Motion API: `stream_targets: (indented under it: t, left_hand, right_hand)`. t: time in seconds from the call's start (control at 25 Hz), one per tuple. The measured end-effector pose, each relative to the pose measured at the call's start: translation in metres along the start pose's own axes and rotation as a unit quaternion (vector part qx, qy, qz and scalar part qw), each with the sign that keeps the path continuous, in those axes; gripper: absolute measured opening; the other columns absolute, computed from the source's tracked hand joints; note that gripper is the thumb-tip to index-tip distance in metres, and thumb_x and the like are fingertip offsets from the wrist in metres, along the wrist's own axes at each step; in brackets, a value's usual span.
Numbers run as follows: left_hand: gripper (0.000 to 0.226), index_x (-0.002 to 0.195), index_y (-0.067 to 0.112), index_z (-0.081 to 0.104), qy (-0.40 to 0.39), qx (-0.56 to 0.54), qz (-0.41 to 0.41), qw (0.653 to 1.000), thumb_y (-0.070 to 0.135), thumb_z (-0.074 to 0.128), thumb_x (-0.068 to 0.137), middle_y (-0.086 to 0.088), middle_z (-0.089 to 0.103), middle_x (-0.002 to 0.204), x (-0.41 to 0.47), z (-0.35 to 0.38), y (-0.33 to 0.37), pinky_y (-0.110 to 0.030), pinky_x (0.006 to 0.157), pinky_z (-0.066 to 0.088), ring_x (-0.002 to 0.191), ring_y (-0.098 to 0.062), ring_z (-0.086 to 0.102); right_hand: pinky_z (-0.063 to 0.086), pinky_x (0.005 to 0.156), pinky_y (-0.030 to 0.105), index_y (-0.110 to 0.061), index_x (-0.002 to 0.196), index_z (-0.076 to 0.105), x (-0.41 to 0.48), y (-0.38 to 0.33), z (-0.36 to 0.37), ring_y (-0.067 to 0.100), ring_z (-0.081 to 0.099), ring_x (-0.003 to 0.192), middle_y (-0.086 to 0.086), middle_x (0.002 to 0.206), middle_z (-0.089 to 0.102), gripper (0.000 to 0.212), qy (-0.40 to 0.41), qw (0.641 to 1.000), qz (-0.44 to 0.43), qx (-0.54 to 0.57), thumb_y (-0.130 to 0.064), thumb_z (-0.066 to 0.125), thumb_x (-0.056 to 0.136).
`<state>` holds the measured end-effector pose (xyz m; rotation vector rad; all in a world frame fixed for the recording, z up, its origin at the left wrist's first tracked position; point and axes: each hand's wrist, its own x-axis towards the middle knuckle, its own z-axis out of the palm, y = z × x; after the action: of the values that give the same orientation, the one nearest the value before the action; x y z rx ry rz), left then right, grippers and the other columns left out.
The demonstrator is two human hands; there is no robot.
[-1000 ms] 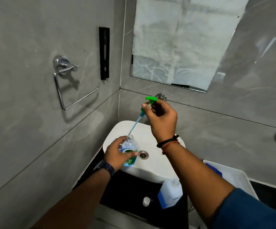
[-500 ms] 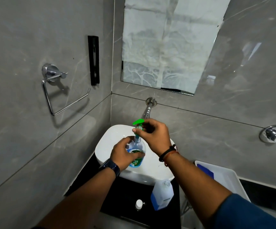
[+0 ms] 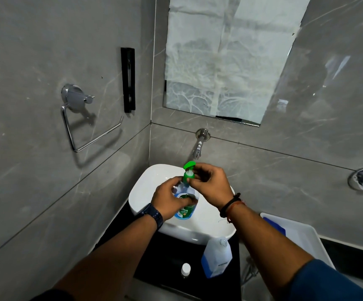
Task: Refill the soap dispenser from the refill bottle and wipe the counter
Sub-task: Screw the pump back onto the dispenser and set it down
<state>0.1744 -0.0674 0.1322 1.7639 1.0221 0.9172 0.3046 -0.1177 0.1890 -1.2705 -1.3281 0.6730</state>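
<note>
Green plastic marks the pump head (image 3: 188, 170), which is pinched by the right hand (image 3: 210, 186) atop the soap dispenser (image 3: 185, 205). The dispenser is held roughly upright over the white basin (image 3: 211, 224), its long axis vertical and its nozzle pointing away from the fingers. The body is wrapped by the left hand (image 3: 172, 198), so its label is partly hidden. Below the fingers, the refill bottle (image 3: 216, 257) and a white cap (image 3: 185, 268) are seen on the black counter (image 3: 165, 257).
</note>
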Motion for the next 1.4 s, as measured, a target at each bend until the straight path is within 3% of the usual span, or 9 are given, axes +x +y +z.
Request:
stream_targets:
  t: [0.2, 0.44, 0.52, 0.64, 0.8, 1.04, 1.2, 1.32, 1.4]
  left_hand:
    - [0.048, 0.095, 0.039, 0.062, -0.004, 0.003, 0.015, 1.0, 0.035, 0.085, 0.053, 0.014, 0.066, 0.095, 0.001, 0.001, 0.003, -0.029, 0.074, 0.055, 0.088, -0.013, 0.06]
    - [0.049, 0.095, 0.041, 0.061, -0.019, 0.005, 0.03, 0.999, 0.031, 0.084, 0.053, 0.018, 0.064, 0.092, 0.001, 0.002, 0.008, -0.021, 0.069, 0.049, 0.085, -0.005, 0.058]
    - [0.045, 0.09, 0.042, 0.061, -0.019, 0.001, 0.036, 0.999, 0.031, 0.084, 0.052, 0.018, 0.065, 0.089, 0.001, 0.002, 0.009, -0.019, 0.068, 0.048, 0.081, -0.005, 0.058]
    - [0.043, 0.088, 0.042, 0.062, -0.019, -0.001, 0.041, 0.999, 0.031, 0.084, 0.053, 0.018, 0.065, 0.085, 0.001, 0.0, 0.01, -0.015, 0.065, 0.046, 0.077, -0.004, 0.059]
    - [0.044, 0.086, 0.046, 0.061, -0.018, -0.003, 0.038, 0.999, 0.029, 0.085, 0.054, 0.023, 0.065, 0.084, -0.001, -0.001, 0.012, -0.008, 0.062, 0.045, 0.076, 0.007, 0.058]
    - [0.046, 0.094, 0.04, 0.063, -0.014, 0.0, 0.038, 0.999, 0.032, 0.085, 0.054, 0.017, 0.065, 0.088, -0.001, -0.003, 0.014, -0.015, 0.064, 0.045, 0.079, -0.004, 0.058]
    - [0.046, 0.094, 0.037, 0.063, -0.019, -0.005, 0.038, 0.999, 0.03, 0.085, 0.054, 0.018, 0.066, 0.088, -0.003, -0.001, 0.015, -0.017, 0.066, 0.047, 0.081, -0.007, 0.06]
    - [0.047, 0.095, 0.032, 0.065, -0.014, -0.008, 0.048, 0.999, 0.032, 0.083, 0.053, 0.009, 0.069, 0.092, -0.002, -0.002, 0.017, -0.024, 0.071, 0.051, 0.081, -0.014, 0.061]
    - [0.046, 0.095, 0.034, 0.064, -0.008, -0.004, 0.052, 0.999, 0.034, 0.083, 0.053, 0.01, 0.067, 0.089, -0.002, -0.004, 0.018, -0.022, 0.07, 0.05, 0.08, -0.011, 0.06]
  right_hand:
    - [0.056, 0.086, 0.04, -0.004, 0.103, 0.07, -0.001, 0.002, 0.002, 0.029, 0.068, 0.091, 0.013, 0.095, 0.073, 0.034, 0.034, 0.998, 0.008, -0.045, -0.001, 0.079, 0.07]
    - [0.048, 0.064, 0.015, -0.015, 0.085, 0.069, -0.002, 0.0, 0.003, 0.004, 0.057, 0.066, 0.003, 0.081, 0.063, 0.029, 0.077, 0.992, -0.001, -0.102, -0.014, 0.087, 0.062]
    - [0.048, 0.064, 0.017, -0.019, 0.081, 0.068, -0.002, 0.001, 0.004, 0.005, 0.057, 0.066, 0.003, 0.081, 0.062, 0.025, 0.076, 0.991, 0.006, -0.108, -0.016, 0.086, 0.064]
    - [0.054, 0.076, 0.033, -0.011, 0.094, 0.073, -0.003, 0.004, 0.0, 0.013, 0.063, 0.078, 0.005, 0.088, 0.07, 0.021, 0.049, 0.995, 0.021, -0.088, -0.008, 0.075, 0.074]
    - [0.051, 0.065, 0.026, -0.016, 0.081, 0.067, -0.002, 0.003, 0.001, 0.01, 0.051, 0.063, -0.005, 0.068, 0.06, 0.025, 0.079, 0.992, 0.03, -0.093, -0.019, 0.086, 0.065]
    - [0.052, 0.072, 0.031, -0.01, 0.089, 0.074, -0.006, 0.006, -0.001, 0.012, 0.059, 0.073, -0.001, 0.074, 0.064, 0.022, 0.079, 0.994, 0.027, -0.077, -0.021, 0.08, 0.071]
    - [0.05, 0.065, 0.029, -0.011, 0.083, 0.065, -0.005, 0.003, 0.003, 0.011, 0.051, 0.065, -0.003, 0.069, 0.054, 0.038, 0.119, 0.987, 0.053, -0.097, -0.03, 0.088, 0.06]
    - [0.052, 0.074, 0.025, -0.03, 0.095, 0.068, -0.008, 0.005, 0.006, 0.008, 0.061, 0.078, -0.002, 0.088, 0.068, 0.032, 0.09, 0.993, 0.039, -0.063, -0.022, 0.083, 0.068]
    - [0.052, 0.076, 0.03, -0.023, 0.097, 0.072, -0.009, 0.005, 0.004, 0.012, 0.063, 0.084, 0.005, 0.091, 0.07, 0.026, 0.094, 0.993, 0.028, -0.065, -0.018, 0.078, 0.073]
